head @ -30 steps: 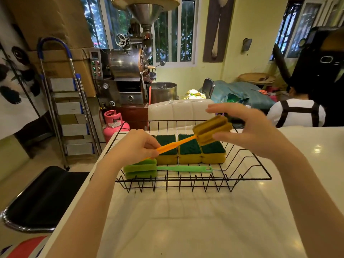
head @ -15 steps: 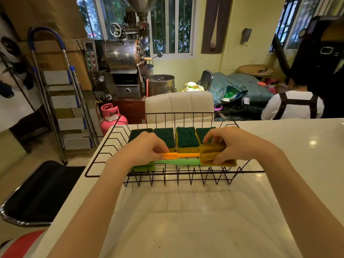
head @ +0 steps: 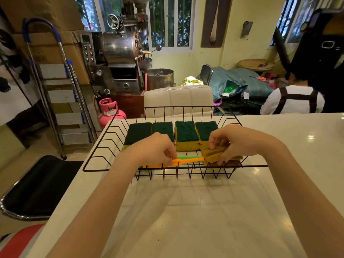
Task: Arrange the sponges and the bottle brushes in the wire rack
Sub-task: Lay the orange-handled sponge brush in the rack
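Observation:
A black wire rack (head: 96, 157) stands on the white table (head: 186, 220). Several green-topped yellow sponges (head: 186, 134) lie in a row along its far side. An orange bottle brush (head: 188, 161) lies low along the rack's near side. My left hand (head: 154, 151) grips its handle. My right hand (head: 236, 142) holds its brownish sponge head (head: 210, 154). Behind the orange handle a strip of the green bottle brush (head: 186, 156) shows; the rest is hidden by my hands.
A white padded chair (head: 178, 97) stands just beyond the rack. A person in a white top (head: 292, 99) sits at the far right. A black stool (head: 37, 185) is at the table's left, with a stepladder (head: 61, 101) and a pink gas cylinder (head: 109, 112) behind.
Both hands have lowered the orange brush from above the rack down into its near side, in front of the green brush.

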The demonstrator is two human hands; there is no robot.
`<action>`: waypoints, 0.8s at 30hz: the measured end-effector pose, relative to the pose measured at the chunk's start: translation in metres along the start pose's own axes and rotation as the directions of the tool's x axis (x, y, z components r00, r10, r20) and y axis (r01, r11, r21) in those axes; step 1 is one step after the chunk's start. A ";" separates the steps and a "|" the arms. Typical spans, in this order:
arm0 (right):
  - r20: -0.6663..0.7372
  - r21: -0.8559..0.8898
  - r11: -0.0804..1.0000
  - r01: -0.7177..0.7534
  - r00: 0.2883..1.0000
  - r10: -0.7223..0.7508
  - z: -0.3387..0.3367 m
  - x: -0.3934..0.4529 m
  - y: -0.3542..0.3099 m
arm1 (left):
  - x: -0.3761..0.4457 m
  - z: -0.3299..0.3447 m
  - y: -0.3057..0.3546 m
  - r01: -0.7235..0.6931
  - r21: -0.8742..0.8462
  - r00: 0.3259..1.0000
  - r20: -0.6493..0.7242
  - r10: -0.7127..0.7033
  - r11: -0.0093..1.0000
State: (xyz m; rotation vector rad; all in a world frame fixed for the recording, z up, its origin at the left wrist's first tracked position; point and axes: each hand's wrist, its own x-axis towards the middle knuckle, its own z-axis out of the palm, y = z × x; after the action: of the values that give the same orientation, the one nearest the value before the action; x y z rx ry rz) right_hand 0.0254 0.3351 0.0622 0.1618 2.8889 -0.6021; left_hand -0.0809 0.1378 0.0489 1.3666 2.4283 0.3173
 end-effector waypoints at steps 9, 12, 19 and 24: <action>0.044 -0.031 0.999 -0.018 0.999 0.019 0.017 0.015 0.000 | 0.007 0.007 -0.012 0.069 -0.011 0.996 0.052 -0.068 0.998; 0.034 -0.039 0.999 -0.029 0.999 0.030 0.019 0.016 0.000 | 0.010 0.008 -0.012 0.084 -0.019 0.996 -0.003 -0.084 0.996; 0.090 -0.032 0.998 -0.056 0.994 0.059 0.023 0.019 -0.002 | 0.013 0.013 -0.013 0.127 0.048 0.991 0.047 -0.129 0.991; 0.132 0.029 0.999 -0.036 0.991 0.032 0.016 0.017 0.002 | 0.017 0.014 -0.012 0.144 0.067 0.987 0.058 -0.147 0.987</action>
State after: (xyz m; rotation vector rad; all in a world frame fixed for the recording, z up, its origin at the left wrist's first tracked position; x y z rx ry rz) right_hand 0.0115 0.3315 0.0438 0.1687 2.7458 -0.6270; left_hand -0.0929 0.1461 0.0286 1.1967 2.4879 0.1604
